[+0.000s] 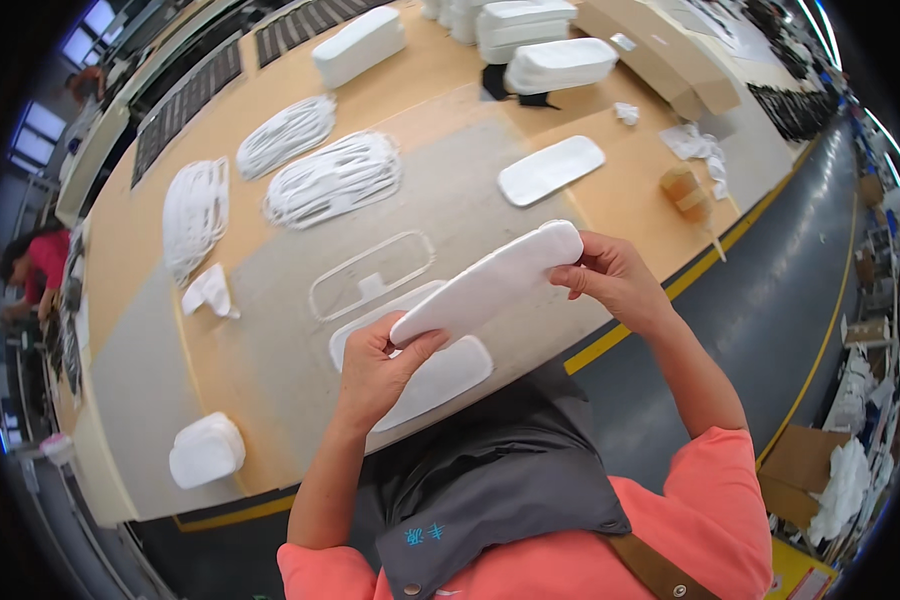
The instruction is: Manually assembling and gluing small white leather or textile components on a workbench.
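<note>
A long white padded piece with rounded ends [490, 285] is stretched between my two hands above the table. My left hand [378, 368] pinches its near left end between thumb and fingers. At the far right end, my right hand [612, 280] grips the edge, thumb in front. Below it, partly covered by the held piece and my left hand, a flat white rounded pad [435, 382] lies at the table's front edge. A thin white oblong frame with a small tab [322, 295] lies just beyond. Farther right rests another white oblong pad [552, 170].
Bundles of white looped strips [335, 178] lie at the left back of the table [450, 150]. White pad stacks [560, 66] stand at the back, beside a cardboard box [660, 60]. A small white stack [207, 450] sits front left. A tape roll [684, 192] lies near the right edge.
</note>
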`<move>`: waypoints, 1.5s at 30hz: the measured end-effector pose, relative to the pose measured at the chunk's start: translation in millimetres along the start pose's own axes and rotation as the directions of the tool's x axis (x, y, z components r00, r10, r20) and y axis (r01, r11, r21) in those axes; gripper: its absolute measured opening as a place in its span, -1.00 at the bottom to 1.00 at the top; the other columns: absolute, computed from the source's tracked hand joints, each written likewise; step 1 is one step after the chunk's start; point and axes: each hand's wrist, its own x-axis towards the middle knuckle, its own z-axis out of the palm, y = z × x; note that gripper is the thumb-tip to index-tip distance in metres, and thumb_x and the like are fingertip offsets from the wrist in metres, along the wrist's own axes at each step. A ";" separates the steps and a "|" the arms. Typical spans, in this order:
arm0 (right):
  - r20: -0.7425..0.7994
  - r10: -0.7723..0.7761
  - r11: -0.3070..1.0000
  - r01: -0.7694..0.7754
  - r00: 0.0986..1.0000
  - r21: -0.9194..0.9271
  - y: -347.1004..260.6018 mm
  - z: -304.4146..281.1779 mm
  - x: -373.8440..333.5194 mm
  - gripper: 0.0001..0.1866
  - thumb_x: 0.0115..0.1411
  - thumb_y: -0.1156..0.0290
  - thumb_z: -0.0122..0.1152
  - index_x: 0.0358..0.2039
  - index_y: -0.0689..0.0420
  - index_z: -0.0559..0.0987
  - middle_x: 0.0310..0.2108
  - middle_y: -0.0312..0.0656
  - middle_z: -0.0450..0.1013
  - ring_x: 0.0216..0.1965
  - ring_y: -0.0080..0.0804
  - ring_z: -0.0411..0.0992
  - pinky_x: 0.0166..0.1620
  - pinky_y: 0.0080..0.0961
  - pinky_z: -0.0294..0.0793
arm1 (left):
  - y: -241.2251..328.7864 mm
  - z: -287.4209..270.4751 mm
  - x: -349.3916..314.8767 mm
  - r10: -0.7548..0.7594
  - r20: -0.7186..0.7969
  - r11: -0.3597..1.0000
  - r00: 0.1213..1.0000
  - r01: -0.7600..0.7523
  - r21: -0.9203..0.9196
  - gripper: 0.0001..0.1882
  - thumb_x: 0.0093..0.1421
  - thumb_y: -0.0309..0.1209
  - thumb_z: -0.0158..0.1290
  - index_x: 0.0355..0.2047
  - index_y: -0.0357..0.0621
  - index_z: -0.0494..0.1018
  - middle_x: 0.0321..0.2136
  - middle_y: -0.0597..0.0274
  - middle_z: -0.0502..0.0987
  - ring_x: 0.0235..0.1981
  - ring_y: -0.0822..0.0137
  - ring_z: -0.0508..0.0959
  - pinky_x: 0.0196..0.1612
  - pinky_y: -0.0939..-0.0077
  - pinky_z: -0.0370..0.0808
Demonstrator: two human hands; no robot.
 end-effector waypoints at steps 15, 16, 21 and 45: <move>0.154 -0.033 0.999 0.031 0.988 0.014 -3.7 112.5 79.7 -0.78 0.38 0.26 0.30 -0.22 0.18 0.60 -0.32 -0.39 0.58 -0.34 -0.71 0.46 -0.28 -0.66 0.45 | -23.8 -101.1 -48.4 -0.181 -0.227 0.978 0.957 0.151 -0.144 -0.69 0.22 -0.40 0.35 -0.07 -0.26 0.62 -0.29 0.29 0.69 -0.30 0.53 0.62 -0.27 0.58 0.57; 0.158 -0.034 0.999 0.034 0.987 0.001 -0.9 111.3 83.4 -0.78 0.38 0.27 0.30 -0.21 0.18 0.60 -0.31 -0.38 0.58 -0.33 -0.71 0.47 -0.27 -0.66 0.46 | -24.6 -103.7 -45.5 -0.196 -0.243 0.976 0.950 0.163 -0.146 -0.68 0.23 -0.39 0.34 -0.05 -0.26 0.61 -0.29 0.29 0.69 -0.29 0.52 0.63 -0.28 0.58 0.57; 0.129 -0.026 1.000 0.025 0.991 0.010 10.9 107.5 101.1 -0.78 0.38 0.28 0.29 -0.16 0.19 0.62 -0.30 -0.37 0.60 -0.33 -0.70 0.50 -0.28 -0.67 0.48 | -39.4 -118.3 -26.3 -0.239 -0.305 0.950 0.922 0.157 -0.271 -0.67 0.26 -0.35 0.31 -0.03 -0.24 0.57 -0.26 0.27 0.69 -0.27 0.47 0.66 -0.30 0.58 0.56; -0.029 0.167 0.968 -0.170 0.985 -0.187 39.4 102.9 135.1 -0.75 0.32 0.22 0.35 -0.29 0.15 0.59 -0.50 -0.45 0.40 -0.58 -0.76 0.26 -0.61 -0.69 0.27 | -61.5 -135.3 26.0 -0.268 -0.468 0.960 0.842 0.274 -0.057 -0.76 0.23 -0.26 0.33 -0.32 -0.20 0.62 -0.53 0.47 0.53 -0.67 0.69 0.35 -0.67 0.74 0.19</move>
